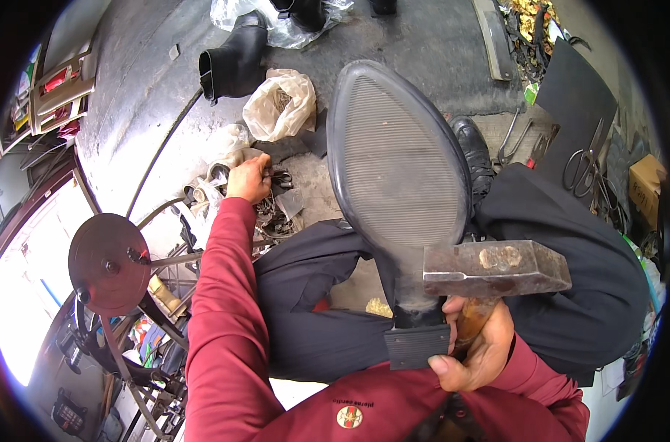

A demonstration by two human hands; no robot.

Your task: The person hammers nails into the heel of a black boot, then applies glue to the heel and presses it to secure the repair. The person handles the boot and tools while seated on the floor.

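Note:
A shoe (398, 162) stands sole-up in front of me, its ribbed grey sole facing me and its pointed toe away. A separate ribbed black heel piece (416, 348) sits at its near end. My right hand (486, 342) is wrapped round the wooden handle of a hammer (497, 267), and its thumb reaches the edge of the heel piece. The hammer's steel head lies across the shoe's waist. My left hand (250, 179) reaches down to a pile of small dark bits (276, 217), fingers curled together. What those fingers pinch, if anything, is hidden.
Beyond my left hand stand a rolled-down cloth bag (282, 103) and a black boot (235, 59). At left is a machine with a round dark wheel (109, 264). Scissors (584, 162), pincers (513, 140) and a cardboard box (647, 190) lie at right.

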